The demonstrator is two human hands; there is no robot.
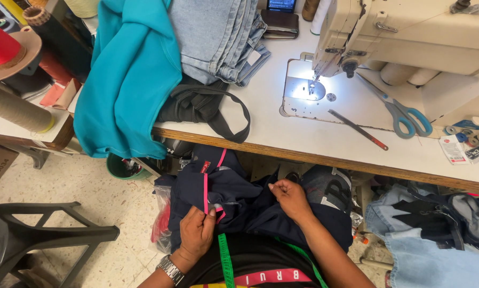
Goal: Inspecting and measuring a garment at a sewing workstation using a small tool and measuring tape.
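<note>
My two hands on one navy garment [234,197] with pink trim in my lap, left hand [197,232] pinching its pink-edged seam, right hand [290,197] gripping a fold, beyond them the surface [314,138] with one sewing machine [410,32], one pair of blue-handled scissors [405,114], one teal cloth [127,80].

One head-worn view looks steeply down, close over the lap [239,202], with the table [314,138] ahead.

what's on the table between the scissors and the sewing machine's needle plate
In the head view, a thin dark ruler lies slanted on the white table between the blue-handled scissors and the lit needle plate.
</note>
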